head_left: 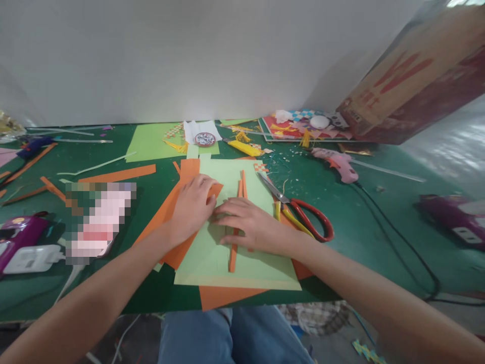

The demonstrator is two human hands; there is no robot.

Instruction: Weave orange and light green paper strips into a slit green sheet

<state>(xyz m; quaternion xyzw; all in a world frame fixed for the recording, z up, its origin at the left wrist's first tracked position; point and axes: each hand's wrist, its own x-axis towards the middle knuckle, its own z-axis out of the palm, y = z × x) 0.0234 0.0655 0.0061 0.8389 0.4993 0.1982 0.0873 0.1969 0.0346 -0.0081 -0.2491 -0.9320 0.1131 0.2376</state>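
Green paper sheet [227, 263] pinned under two flat hands at the middle of the bench's [359, 227] near edge.

From my station I read this as a lining-up step. My left hand [193, 205] lies palm down, fingers loose and grasping nothing, on the orange paper [170, 207] that shows past the sheet's left side. My right hand [252, 225] rests flat and unclenched across an orange strip [232, 258] on the sheet. As I judge it, the next move calls for light fingertip pressure, so the sheet does not slide while a strip is squared to its neighbours. My count is one green sheet under the hands and at least two orange strips on it; a third may be one of them running on. One pair of scissors [303, 212] lies with its blades at the sheet's right edge, and one pink glue gun [337, 164] lies beyond them, toward the far right.
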